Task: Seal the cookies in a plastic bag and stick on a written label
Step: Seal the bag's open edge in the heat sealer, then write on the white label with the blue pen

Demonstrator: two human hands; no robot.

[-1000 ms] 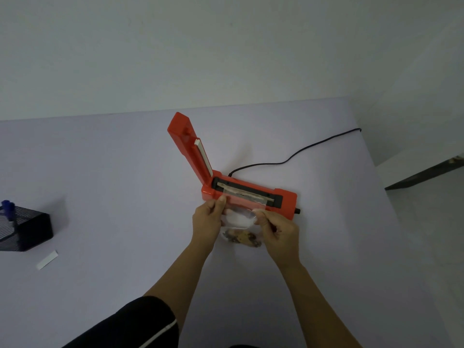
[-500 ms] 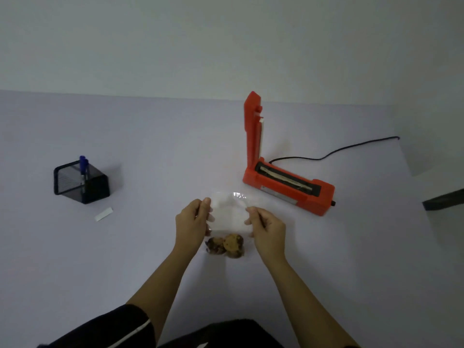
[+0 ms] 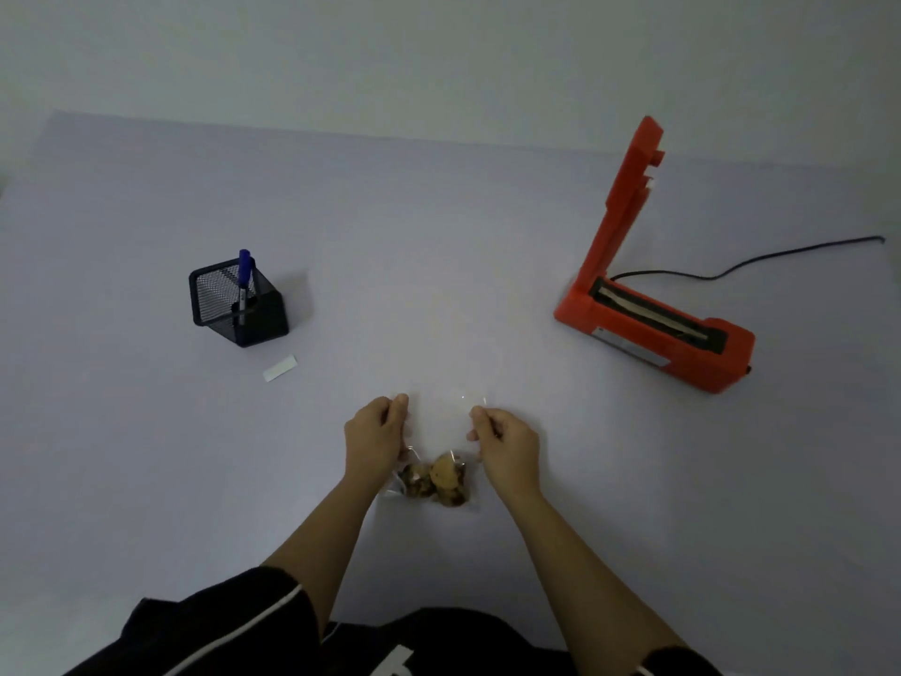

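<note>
A clear plastic bag (image 3: 446,422) lies near the table's front middle, with brown cookies (image 3: 436,480) bunched at its near end. My left hand (image 3: 375,439) pinches the bag's left edge and my right hand (image 3: 507,444) pinches its right edge, both near the top. The orange heat sealer (image 3: 653,329) stands at the right with its arm raised upright, well apart from the bag. A small white label (image 3: 280,368) lies flat at the left, in front of a black mesh pen holder (image 3: 236,302) with a blue pen (image 3: 244,275) in it.
The sealer's black power cord (image 3: 746,263) trails off to the right edge of the pale table (image 3: 146,456). A plain wall runs behind the table's far edge.
Both hands carried the bag of cookies away from the sealer's jaw, toward me and to the left. The view has swung left, so the sealer now sits at the right.
</note>
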